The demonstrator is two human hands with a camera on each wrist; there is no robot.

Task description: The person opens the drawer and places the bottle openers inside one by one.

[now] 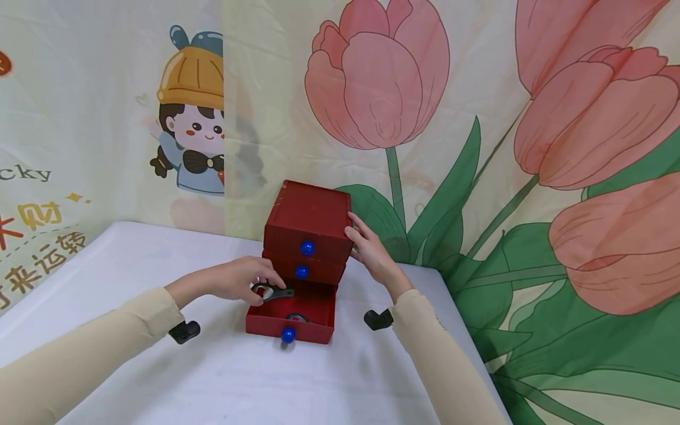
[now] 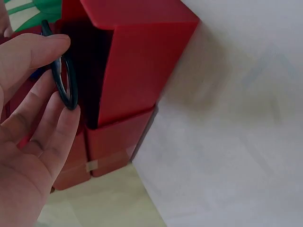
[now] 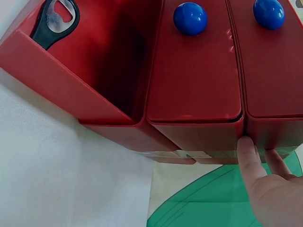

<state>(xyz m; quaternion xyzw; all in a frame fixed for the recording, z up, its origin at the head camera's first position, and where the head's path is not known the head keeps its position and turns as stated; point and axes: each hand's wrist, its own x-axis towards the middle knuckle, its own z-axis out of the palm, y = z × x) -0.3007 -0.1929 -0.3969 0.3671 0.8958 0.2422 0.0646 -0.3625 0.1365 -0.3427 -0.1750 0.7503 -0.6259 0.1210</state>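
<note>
A red drawer unit [image 1: 308,206] stands on the table, its bottom drawer [image 1: 319,332] pulled out. My left hand [image 1: 236,278] pinches a black-and-silver bottle opener [image 1: 273,293] between thumb and fingers over that drawer. Edge-on in the left wrist view, the held opener [image 2: 72,94] shows its dark rim. Inside the drawer lies a second bottle opener [image 1: 297,317], whose metal head and black handle [image 3: 41,35] appear in the right wrist view. My right hand [image 1: 374,251] rests against the unit's right side, fingers [image 3: 248,153] extended along it.
Two upper drawers with blue knobs [image 1: 307,248] are closed. The open drawer has its own blue knob [image 1: 288,336] in front. A white cloth [image 1: 212,366] covers the table. Behind hangs a tulip-printed curtain [image 1: 382,88].
</note>
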